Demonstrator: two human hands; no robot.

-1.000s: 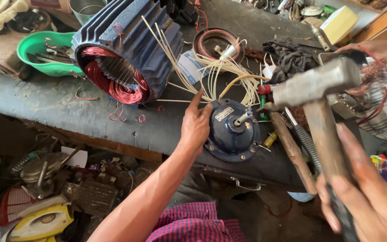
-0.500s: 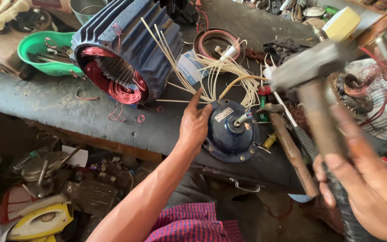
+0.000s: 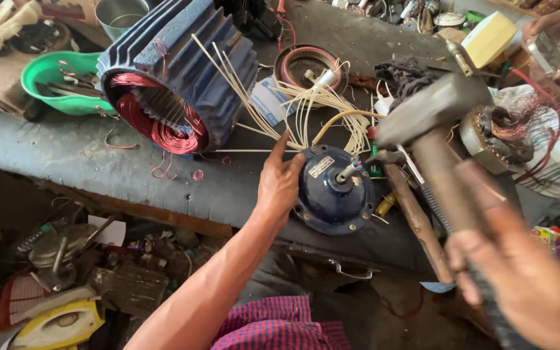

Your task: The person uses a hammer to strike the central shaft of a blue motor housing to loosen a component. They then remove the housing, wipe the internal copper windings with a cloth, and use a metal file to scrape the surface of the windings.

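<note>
Down at the worktop [image 3: 66, 152] edge, left hand [image 3: 279, 185] reaches forward, fingers spread, palm pressed against the blue motor [image 3: 333, 194] beside its shaft. Right hand [image 3: 520, 285] clenched round a hammer [image 3: 435, 123], raised and blurred above it. Grey, grimy surface; finned stator [image 3: 170, 78] behind, cream wires fanned out, junk on the floor below.
</note>
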